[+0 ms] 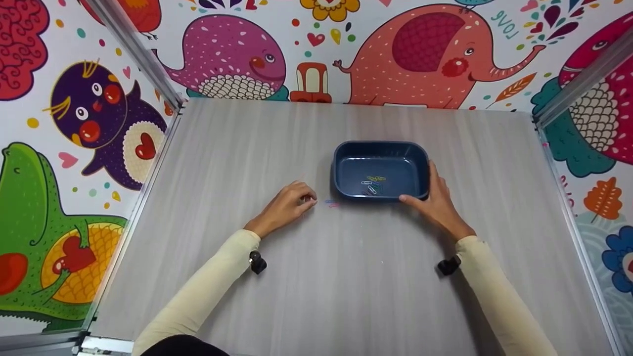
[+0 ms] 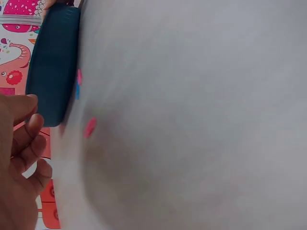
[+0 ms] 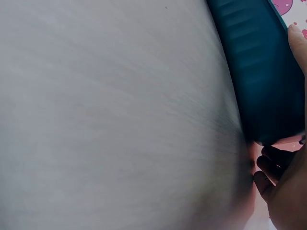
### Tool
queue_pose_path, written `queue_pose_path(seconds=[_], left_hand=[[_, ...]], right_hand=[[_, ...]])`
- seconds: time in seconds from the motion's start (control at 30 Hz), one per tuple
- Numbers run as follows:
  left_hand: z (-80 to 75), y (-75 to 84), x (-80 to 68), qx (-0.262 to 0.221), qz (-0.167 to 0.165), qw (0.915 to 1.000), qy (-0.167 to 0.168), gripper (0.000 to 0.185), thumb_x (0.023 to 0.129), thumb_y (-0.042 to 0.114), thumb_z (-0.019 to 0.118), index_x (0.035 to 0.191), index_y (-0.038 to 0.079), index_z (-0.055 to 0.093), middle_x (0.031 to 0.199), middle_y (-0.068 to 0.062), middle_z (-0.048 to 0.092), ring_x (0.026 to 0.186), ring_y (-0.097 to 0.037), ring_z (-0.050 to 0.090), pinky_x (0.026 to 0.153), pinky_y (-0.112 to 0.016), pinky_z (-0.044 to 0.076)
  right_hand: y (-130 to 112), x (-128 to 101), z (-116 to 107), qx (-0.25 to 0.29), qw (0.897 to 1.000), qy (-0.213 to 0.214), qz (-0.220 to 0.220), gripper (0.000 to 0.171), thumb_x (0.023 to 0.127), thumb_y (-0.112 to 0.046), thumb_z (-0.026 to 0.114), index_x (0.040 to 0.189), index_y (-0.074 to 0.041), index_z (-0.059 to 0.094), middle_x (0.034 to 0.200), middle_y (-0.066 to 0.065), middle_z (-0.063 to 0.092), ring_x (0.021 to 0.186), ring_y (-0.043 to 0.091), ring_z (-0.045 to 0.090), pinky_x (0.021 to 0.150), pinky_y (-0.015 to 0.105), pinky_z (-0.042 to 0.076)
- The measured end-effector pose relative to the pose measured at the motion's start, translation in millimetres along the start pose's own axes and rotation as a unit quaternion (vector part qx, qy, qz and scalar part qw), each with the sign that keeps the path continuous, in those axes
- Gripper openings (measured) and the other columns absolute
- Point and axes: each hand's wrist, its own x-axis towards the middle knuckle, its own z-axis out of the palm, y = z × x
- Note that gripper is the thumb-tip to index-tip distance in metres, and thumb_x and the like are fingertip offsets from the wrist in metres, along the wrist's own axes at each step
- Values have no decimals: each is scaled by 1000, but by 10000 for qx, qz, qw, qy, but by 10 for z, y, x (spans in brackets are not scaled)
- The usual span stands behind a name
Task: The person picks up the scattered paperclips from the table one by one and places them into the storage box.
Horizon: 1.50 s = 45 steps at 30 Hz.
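Observation:
A dark blue rectangular bin (image 1: pixel 381 149) stands on the table with several coloured paper clips (image 1: pixel 372 185) inside. My right hand (image 1: pixel 437 205) holds its near right corner, thumb at the near rim and fingers along the right side. To the left of the bin, my left hand (image 1: pixel 292 202) hovers close over the tabletop, fingers loosely curled, nothing visible between them. Between that hand and the bin lie a blue clip (image 1: pixel 329 201) and a pink clip (image 1: pixel 335 204). Another pink clip (image 2: pixel 90 127) shows nearer the left fingers in the left wrist view.
The grey wood-grain table (image 1: pixel 277 296) is bordered by printed cartoon panels (image 1: pixel 316 54) at the back and both sides. Metal frame rails (image 1: pixel 133 212) run along the left and right edges.

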Motion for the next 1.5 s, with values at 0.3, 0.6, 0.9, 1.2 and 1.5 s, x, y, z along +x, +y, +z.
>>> queue_pose_path(seconds=[0.3, 0.6, 0.9, 1.2, 1.5], left_hand=[[29, -94, -218, 157, -173, 9996, 125, 6, 103, 6, 78, 105, 1, 79, 97, -9, 74, 94, -25, 64, 83, -37, 54], [40, -168, -362, 354, -127, 9991, 208, 7, 98, 7, 83, 103, 4, 79, 97, -7, 74, 96, -24, 65, 86, -38, 56], [131, -321, -403, 457, 312, 9976, 422, 8, 99, 11, 83, 103, 7, 77, 96, -3, 72, 95, -19, 64, 84, -34, 56], [77, -208, -386, 830, -16, 9963, 198, 21, 97, 14, 86, 114, 2, 79, 102, -8, 73, 100, -24, 65, 88, -40, 58], [71, -200, -379, 805, -195, 9965, 97, 13, 100, 13, 83, 107, 5, 78, 100, -6, 72, 98, -24, 65, 87, -41, 57]], right_hand=[[-14, -11, 4, 8, 10000, -28, 47, 128, 95, -49, 85, 177, -15, -7, 181, 27, 9, 162, 50, 17, 125, 76, 18], [-10, -22, 1, 102, 9998, -32, 149, 128, 95, -50, 85, 177, -17, -8, 180, 28, 10, 163, 49, 16, 127, 75, 17], [-17, -32, -5, 193, 9997, -46, 148, 128, 95, -50, 85, 177, -19, -8, 180, 27, 9, 163, 47, 15, 127, 75, 16], [-17, -28, -2, 174, 9997, -35, 178, 128, 95, -50, 85, 178, -20, -7, 180, 27, 11, 163, 47, 17, 127, 75, 17], [-17, -12, 18, 141, 9998, 62, 84, 127, 94, -46, 86, 178, -14, -4, 178, 30, 15, 160, 49, 20, 126, 75, 18]])
